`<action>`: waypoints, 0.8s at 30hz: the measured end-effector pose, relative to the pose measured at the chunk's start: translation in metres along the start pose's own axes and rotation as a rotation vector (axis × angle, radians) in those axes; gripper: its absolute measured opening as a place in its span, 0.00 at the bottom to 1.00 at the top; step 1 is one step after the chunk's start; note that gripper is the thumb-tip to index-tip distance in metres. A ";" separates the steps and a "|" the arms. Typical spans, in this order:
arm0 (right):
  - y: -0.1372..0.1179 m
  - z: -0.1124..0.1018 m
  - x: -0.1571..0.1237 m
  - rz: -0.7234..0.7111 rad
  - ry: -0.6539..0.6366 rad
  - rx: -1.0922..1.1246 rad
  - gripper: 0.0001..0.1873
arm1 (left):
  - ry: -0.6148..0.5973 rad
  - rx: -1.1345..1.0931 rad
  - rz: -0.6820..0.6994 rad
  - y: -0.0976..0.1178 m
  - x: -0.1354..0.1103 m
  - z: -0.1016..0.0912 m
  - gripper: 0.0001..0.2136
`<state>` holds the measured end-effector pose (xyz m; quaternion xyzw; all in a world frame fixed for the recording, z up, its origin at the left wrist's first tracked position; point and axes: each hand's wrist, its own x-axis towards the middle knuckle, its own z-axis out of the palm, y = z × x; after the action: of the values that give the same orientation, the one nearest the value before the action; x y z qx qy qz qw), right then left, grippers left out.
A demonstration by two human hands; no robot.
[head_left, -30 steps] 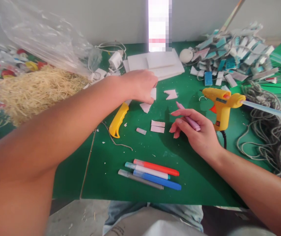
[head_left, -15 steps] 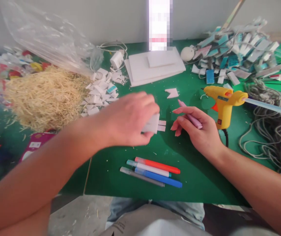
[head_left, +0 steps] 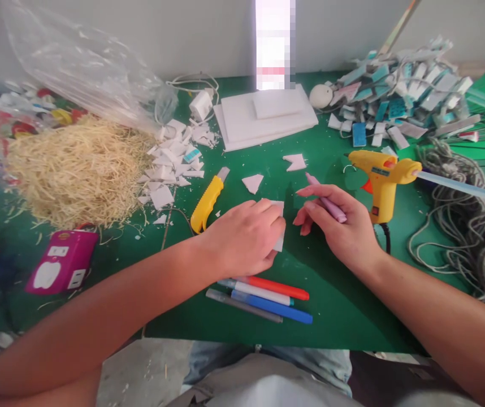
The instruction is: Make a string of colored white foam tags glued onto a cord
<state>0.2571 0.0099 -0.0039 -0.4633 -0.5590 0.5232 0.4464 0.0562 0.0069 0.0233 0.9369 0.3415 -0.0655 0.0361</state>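
Note:
My left hand (head_left: 249,234) is closed, palm down, over a small pale foam-board piece (head_left: 280,242); only its right edge shows beyond my fingers. My right hand (head_left: 348,229) rests on the green table with a lilac marker (head_left: 333,210) held between thumb and fingers. Behind my hands lie a notched white foam piece (head_left: 295,162) and a pointed foam scrap (head_left: 253,182). A yellow box cutter (head_left: 207,202) is beside my left wrist, its blade pointing away. Nearer to me are a red marker (head_left: 280,288), a blue marker (head_left: 272,307) and others, side by side.
A yellow glue gun (head_left: 380,178) stands right of my right hand, beside grey yarn (head_left: 471,220). Foam sheets (head_left: 268,121) lie at the back. Straw shreds (head_left: 77,169) and foam scraps (head_left: 168,164) cover the left. A purple socket block (head_left: 62,261) sits by my left forearm.
My left hand has come down and nearer to me with the foam-board piece, uncovering the box cutter and pointed scrap. Two small pale strips are now out of sight. My right hand holds still.

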 end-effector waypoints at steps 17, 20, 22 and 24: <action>-0.003 0.001 -0.004 -0.153 0.034 0.134 0.20 | 0.318 -0.010 -0.084 -0.028 -0.042 0.016 0.09; -0.003 -0.001 -0.007 -0.192 -0.041 0.139 0.12 | 0.394 -0.023 -0.086 -0.029 -0.041 0.020 0.09; -0.003 -0.001 -0.008 -0.188 -0.122 0.147 0.09 | 0.469 -0.093 -0.103 -0.030 -0.041 0.022 0.07; -0.004 -0.002 -0.008 -0.178 -0.176 0.133 0.08 | 0.541 -0.189 -0.122 -0.029 -0.041 0.023 0.06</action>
<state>0.2602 0.0022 0.0000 -0.3337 -0.5988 0.5561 0.4699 0.0039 0.0005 0.0061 0.8906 0.3989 0.2169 0.0266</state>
